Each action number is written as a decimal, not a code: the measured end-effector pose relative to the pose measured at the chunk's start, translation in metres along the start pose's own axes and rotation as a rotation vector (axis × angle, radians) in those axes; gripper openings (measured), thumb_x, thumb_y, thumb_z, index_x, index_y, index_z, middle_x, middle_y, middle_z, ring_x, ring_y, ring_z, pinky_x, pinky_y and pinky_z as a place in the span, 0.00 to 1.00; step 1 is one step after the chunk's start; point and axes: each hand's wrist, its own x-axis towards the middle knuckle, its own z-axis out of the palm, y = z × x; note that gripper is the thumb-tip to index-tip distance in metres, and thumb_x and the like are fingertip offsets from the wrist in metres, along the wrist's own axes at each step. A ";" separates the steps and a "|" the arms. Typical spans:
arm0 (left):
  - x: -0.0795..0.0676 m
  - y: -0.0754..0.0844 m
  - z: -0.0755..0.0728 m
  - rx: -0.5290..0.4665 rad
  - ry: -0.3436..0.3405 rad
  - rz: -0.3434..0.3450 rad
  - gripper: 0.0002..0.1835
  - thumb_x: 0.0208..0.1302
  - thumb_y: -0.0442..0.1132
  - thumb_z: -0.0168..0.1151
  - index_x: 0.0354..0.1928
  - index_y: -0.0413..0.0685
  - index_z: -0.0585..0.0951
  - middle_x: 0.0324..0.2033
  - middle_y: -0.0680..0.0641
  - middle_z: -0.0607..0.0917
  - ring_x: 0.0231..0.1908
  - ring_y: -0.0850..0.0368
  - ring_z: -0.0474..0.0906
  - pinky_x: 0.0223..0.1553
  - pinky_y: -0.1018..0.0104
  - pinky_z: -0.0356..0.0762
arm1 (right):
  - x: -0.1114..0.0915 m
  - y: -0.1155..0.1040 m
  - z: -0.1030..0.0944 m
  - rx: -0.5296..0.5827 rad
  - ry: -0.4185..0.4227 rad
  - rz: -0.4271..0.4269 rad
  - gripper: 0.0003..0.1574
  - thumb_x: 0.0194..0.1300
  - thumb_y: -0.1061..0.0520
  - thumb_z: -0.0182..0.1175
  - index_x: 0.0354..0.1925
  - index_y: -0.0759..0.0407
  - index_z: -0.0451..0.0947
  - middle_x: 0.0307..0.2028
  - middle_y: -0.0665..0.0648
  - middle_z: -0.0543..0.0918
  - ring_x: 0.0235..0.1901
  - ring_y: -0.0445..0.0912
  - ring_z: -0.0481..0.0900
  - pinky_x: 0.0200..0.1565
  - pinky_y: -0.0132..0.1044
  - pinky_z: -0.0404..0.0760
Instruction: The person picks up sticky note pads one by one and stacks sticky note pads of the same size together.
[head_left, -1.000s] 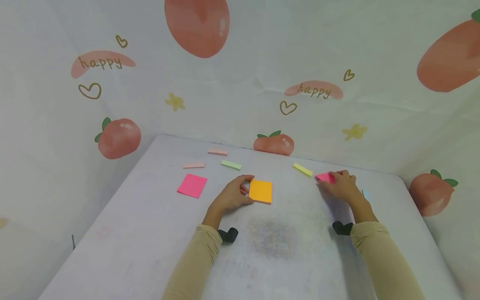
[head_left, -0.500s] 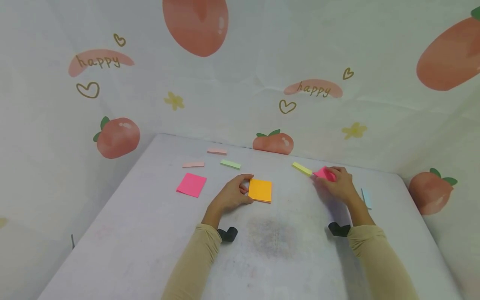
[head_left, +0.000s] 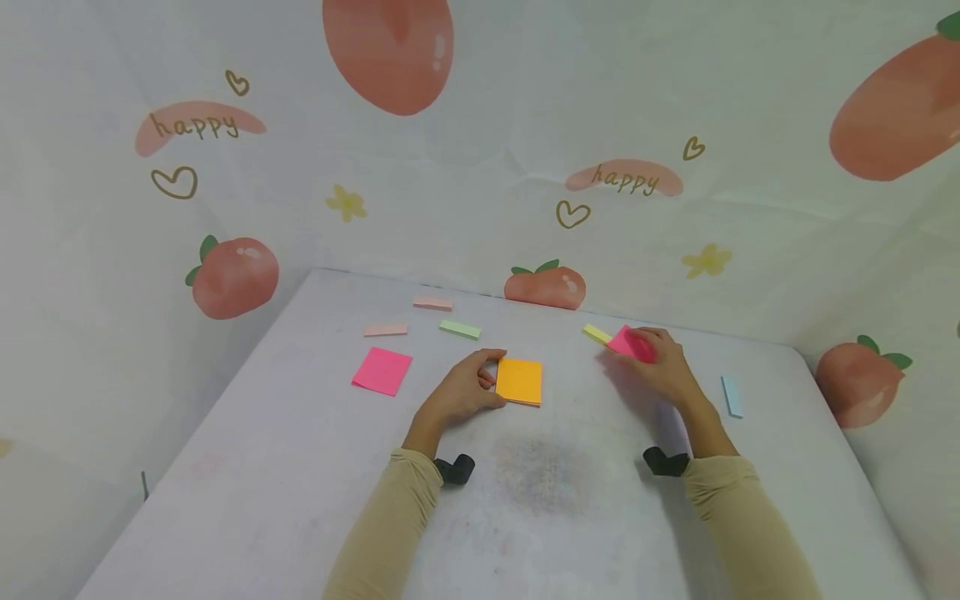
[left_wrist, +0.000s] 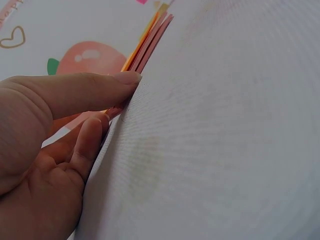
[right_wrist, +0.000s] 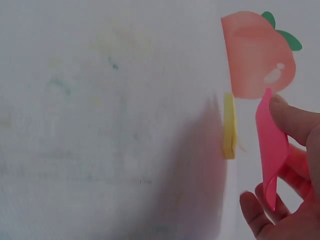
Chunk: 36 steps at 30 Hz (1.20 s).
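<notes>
- The work looked partway through: the orange stack (head_left: 520, 382) lay flat on the table (head_left: 555, 550), with reddish layers (left_wrist: 154, 37) showing beneath its top.
- The person's left hand (head_left: 461, 387) pinched that stack by its left side, thumb at the near corner.
- The right hand (head_left: 663, 367) gripped a pink note (head_left: 630, 343), bent and lifted off the table; whether it was one sheet or several could not be told. It had not yet been laid down.
- Judging by their spread, the rest remained unsorted: a pink square (head_left: 382, 372), a nearer pale strip (head_left: 386, 331), a farther pale strip (head_left: 433, 304) and a green strip (head_left: 460, 330) lay on the left, a yellow strip (head_left: 596, 334) and a blue strip (head_left: 732, 397) on the right.
- Compared with one second earlier, the pink note had shifted leftward and now overlapped the yellow strip's near end in the head view.
- The blue strip, mostly hidden by the right wrist then, had come fully into sight.
- The left hand and orange stack had stayed put.
</notes>
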 end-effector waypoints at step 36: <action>-0.002 0.003 0.000 0.005 0.002 0.002 0.42 0.55 0.35 0.77 0.72 0.61 0.71 0.43 0.49 0.80 0.44 0.55 0.74 0.48 0.63 0.76 | 0.002 -0.072 0.043 0.116 -0.074 -0.162 0.44 0.60 0.50 0.74 0.71 0.51 0.70 0.69 0.58 0.73 0.61 0.57 0.67 0.53 0.48 0.77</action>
